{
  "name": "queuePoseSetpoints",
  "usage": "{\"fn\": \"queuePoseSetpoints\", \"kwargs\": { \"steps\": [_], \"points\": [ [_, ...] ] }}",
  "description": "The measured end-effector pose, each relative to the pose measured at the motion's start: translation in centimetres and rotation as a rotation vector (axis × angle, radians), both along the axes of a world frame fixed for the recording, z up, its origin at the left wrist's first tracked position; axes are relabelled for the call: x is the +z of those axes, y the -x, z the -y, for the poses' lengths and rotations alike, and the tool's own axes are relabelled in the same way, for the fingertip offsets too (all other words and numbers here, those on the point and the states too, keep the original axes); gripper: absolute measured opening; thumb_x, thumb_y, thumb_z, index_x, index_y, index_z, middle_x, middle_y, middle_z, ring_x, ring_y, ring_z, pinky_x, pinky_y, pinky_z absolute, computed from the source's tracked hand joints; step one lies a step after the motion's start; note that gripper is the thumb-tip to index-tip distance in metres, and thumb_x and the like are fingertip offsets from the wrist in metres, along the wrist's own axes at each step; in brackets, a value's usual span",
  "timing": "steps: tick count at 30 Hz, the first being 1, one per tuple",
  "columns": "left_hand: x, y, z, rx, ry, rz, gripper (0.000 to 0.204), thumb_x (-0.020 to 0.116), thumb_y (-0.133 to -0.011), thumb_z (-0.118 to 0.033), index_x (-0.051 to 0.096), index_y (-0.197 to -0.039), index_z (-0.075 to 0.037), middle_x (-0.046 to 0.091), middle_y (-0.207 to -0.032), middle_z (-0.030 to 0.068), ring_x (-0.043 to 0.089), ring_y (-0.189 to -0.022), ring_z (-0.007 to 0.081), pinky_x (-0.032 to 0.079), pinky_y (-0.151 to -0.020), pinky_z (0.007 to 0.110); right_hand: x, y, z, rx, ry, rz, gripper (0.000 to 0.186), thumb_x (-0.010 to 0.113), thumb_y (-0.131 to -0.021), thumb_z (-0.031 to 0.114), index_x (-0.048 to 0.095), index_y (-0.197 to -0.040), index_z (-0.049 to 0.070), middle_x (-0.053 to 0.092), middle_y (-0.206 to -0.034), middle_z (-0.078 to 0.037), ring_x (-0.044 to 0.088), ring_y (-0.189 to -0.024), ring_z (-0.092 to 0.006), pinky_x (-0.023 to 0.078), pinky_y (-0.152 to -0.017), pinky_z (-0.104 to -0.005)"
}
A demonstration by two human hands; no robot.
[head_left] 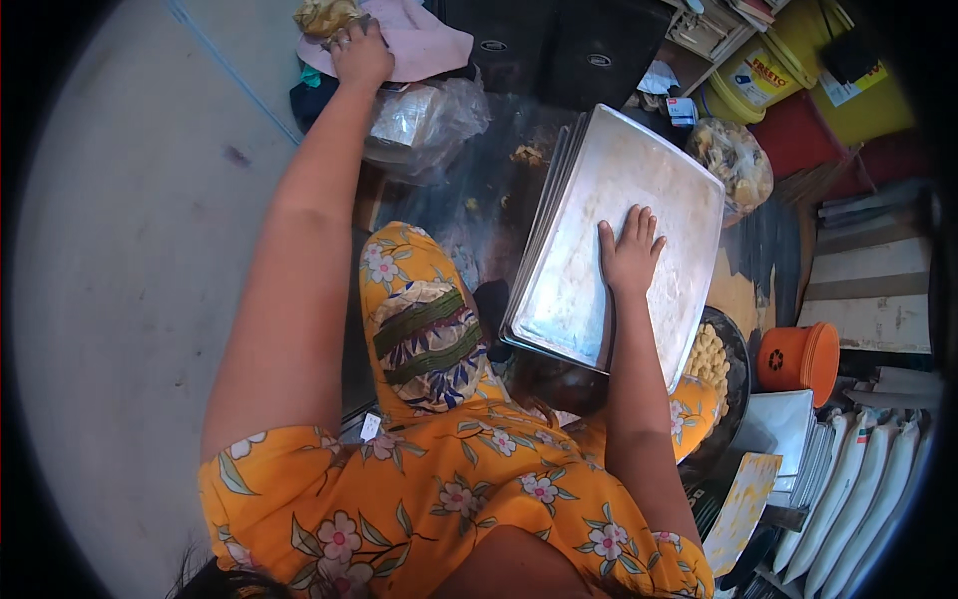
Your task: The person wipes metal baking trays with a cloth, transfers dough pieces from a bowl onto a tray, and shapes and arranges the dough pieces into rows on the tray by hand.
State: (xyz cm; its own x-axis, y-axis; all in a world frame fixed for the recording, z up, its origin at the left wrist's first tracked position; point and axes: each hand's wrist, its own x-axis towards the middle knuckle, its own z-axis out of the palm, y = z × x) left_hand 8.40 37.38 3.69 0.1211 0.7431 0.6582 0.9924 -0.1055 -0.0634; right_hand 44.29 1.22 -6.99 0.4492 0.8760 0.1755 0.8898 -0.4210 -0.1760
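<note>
My left arm is stretched out to the far left, and my left hand rests on a pink cloth with its fingers slightly apart. A crumpled golden-brown bundle lies beside those fingertips. A clear plastic bag sits just nearer to me, under the cloth's edge. With fingers spread, my right hand lies flat on the top of a tilted stack of metal baking trays. Right of the stack, a dark round pan holds many small pale-yellow dough pieces, partly hidden by the trays and my knee.
An orange bucket stands at the right, above more stacked trays and long white packs. A knotted bag of food scraps and yellow tubs are at the far right. Black cabinets stand at the back.
</note>
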Motion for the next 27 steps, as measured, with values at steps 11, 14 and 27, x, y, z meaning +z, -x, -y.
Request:
{"fn": "queuePoseSetpoints", "kwargs": {
  "steps": [11, 14, 27],
  "points": [
    [3.3, 3.8, 0.8, -0.108, -0.248, -0.188, 0.016, 0.063, -0.081, -0.026, 0.07, -0.084, -0.012, 0.067, -0.089, 0.0044, 0.066, -0.083, 0.0249, 0.046, -0.071, 0.043, 1.1, 0.6, 0.0, 0.001, 0.002, -0.048, 0.08, 0.04, -0.095, 0.058, 0.028, -0.15, 0.001, 0.025, -0.157, -0.019, 0.018, -0.148, -0.0307, 0.005, -0.119, -0.0532],
    [6.2, 2.7, 4.7, -0.223, -0.439, -0.144, 0.015, 0.067, -0.079, -0.026, 0.069, -0.081, -0.012, 0.064, -0.08, 0.0027, 0.064, -0.076, 0.0226, 0.043, -0.067, 0.041, 1.1, 0.1, 0.2, 0.008, -0.01, -0.058, 0.077, 0.043, -0.094, 0.055, 0.031, -0.149, 0.002, 0.027, -0.156, -0.019, 0.019, -0.147, -0.0317, 0.007, -0.118, -0.0536],
    [-0.1, -10.7, 37.6, -0.738, 0.228, 0.458, 0.016, 0.072, -0.077, -0.013, 0.071, -0.091, -0.006, 0.066, -0.082, 0.0075, 0.063, -0.078, 0.0256, 0.042, -0.075, 0.038, 4.8, 15.7, 5.6, 0.663, -0.497, -0.975, 0.1, 0.071, -0.08, 0.019, 0.005, -0.153, -0.001, 0.018, -0.156, -0.028, 0.019, -0.146, -0.0371, 0.019, -0.118, -0.0396]
  ]
}}
